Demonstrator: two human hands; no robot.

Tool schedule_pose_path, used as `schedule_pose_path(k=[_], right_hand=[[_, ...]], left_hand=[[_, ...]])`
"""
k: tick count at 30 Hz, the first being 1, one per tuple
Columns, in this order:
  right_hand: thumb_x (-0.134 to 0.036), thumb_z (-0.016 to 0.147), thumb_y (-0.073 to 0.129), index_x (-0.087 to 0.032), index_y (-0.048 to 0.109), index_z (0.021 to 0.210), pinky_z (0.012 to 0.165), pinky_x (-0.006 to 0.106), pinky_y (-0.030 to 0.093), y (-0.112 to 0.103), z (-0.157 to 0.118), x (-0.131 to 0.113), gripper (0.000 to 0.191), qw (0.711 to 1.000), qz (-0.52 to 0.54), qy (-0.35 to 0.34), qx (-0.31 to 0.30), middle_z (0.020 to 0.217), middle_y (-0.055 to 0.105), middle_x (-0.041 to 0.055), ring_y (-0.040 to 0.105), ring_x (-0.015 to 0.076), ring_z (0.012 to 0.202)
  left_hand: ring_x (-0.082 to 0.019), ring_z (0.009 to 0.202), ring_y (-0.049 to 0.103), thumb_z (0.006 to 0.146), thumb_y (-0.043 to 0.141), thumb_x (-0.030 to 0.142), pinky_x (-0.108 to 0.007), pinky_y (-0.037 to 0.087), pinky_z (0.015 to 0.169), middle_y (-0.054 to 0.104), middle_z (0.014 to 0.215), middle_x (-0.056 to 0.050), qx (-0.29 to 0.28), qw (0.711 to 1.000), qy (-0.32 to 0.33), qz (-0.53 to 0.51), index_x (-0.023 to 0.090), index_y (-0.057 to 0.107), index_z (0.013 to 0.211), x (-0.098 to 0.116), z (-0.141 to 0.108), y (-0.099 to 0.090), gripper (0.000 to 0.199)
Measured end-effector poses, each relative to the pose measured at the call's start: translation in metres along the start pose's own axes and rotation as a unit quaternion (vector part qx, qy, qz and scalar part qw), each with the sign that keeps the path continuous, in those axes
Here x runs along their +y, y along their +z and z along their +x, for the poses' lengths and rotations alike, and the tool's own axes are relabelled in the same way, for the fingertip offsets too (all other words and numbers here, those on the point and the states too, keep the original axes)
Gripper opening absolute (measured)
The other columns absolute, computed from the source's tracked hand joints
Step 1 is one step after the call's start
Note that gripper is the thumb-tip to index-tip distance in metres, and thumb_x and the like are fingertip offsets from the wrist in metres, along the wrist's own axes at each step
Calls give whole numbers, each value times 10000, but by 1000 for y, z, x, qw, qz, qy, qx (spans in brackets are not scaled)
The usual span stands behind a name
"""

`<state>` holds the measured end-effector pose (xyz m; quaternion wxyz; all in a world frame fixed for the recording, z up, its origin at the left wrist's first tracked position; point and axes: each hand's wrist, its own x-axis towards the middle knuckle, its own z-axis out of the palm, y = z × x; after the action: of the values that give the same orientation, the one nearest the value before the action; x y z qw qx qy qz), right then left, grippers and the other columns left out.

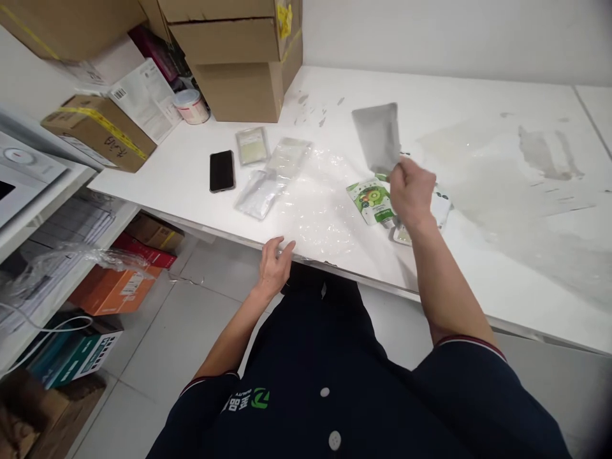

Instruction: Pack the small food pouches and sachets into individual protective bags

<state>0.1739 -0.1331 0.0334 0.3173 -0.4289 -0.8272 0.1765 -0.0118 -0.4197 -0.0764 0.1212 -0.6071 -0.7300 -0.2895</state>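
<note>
A flat silver-grey pouch is pinched by its lower right corner in my right hand, above the table. Beneath and beside that hand lie a green-and-white pouch with a kiwi print and a white packet, partly hidden by my hand and wrist. My left hand rests at the table's front edge, fingers apart and holding nothing. Clear plastic film spreads over the table between my hands. Left of it are a clear plastic bag, a translucent packet and a small greenish packet.
A black phone lies on the white table. Stacked cardboard boxes, a round tin and a taped box stand at the back left. Shelves with an orange box are at the left. Grey stains mark the right side.
</note>
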Motion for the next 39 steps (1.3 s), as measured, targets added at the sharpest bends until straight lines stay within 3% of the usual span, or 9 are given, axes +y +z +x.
schedule_pose_path(k=[3, 6, 9, 12, 17, 23, 30, 34, 39], right_hand=[[-245, 993, 275, -111, 602, 1263, 789, 401, 544, 11, -56, -33, 445, 998, -8, -40, -48, 944, 701, 127, 658, 234, 879], [-159, 973, 279, -86, 530, 1372, 956, 489, 520, 37, -97, -54, 477, 985, -27, -122, -116, 1254, 638, 196, 593, 304, 1170], [-82, 946, 295, -61, 497, 1409, 1058, 527, 458, 58, -125, -62, 506, 962, -69, -193, -180, 1432, 507, 213, 467, 345, 1336], [-42, 937, 274, -6, 495, 1399, 1021, 518, 490, 65, -140, -62, 513, 939, -119, -228, -227, 1450, 472, 242, 428, 385, 1365], [-17, 926, 268, 3, 469, 1412, 985, 523, 512, 65, -144, -54, 527, 931, -149, -253, -215, 1459, 446, 264, 400, 402, 1380], [-29, 921, 295, 7, 446, 1417, 948, 537, 527, 67, -149, -53, 520, 930, -165, -251, -210, 1454, 436, 294, 403, 425, 1370], [-427, 956, 491, -10, 418, 1430, 983, 548, 485, 63, -154, -49, 636, 915, -168, -294, -217, 1496, 369, 308, 342, 444, 1399], [-346, 963, 493, -80, 433, 1445, 1053, 579, 388, 58, -151, -44, 553, 904, -199, -313, -214, 1526, 371, 235, 388, 410, 1375], [-107, 937, 422, -128, 493, 1410, 1025, 535, 400, 49, -144, -47, 479, 885, -218, -344, -224, 1502, 432, 185, 451, 368, 1329]], left_hand=[[-264, 1167, 529, 923, 528, 226, -457, 518, 942, 534, 1185, -170, 55, 998, -18, -27, 195, 593, 1139, -6, -9, 6, 228], [-242, 1149, 548, 930, 521, 266, -438, 526, 938, 546, 1137, -151, 67, 996, -34, -37, 196, 586, 1054, -11, -15, 11, 157], [-230, 1106, 575, 935, 498, 284, -436, 525, 928, 572, 1062, -129, 67, 997, -30, -38, 202, 586, 962, -16, -15, 13, 123], [-219, 1020, 598, 936, 481, 283, -419, 527, 883, 598, 984, -116, 69, 997, -16, -26, 210, 597, 880, -20, -12, 14, 147], [-212, 945, 606, 926, 471, 239, -404, 528, 838, 613, 882, -103, 72, 997, 15, -39, 218, 610, 812, -28, -10, 14, 180], [-231, 1014, 618, 918, 493, 300, -461, 529, 887, 656, 963, -117, 41, 998, -15, -44, 220, 605, 788, -31, -9, 11, 189], [-222, 1056, 659, 950, 433, 277, -465, 554, 919, 731, 965, -93, -8, 996, 25, -80, 216, 607, 776, -34, -3, 4, 254], [-214, 1035, 683, 950, 444, 252, -447, 567, 883, 745, 944, -83, 0, 994, 72, -87, 208, 608, 785, -38, -2, -2, 237], [-205, 1061, 684, 949, 441, 239, -428, 570, 887, 737, 907, -78, -3, 987, 123, -104, 203, 618, 802, -43, -1, -10, 233]])
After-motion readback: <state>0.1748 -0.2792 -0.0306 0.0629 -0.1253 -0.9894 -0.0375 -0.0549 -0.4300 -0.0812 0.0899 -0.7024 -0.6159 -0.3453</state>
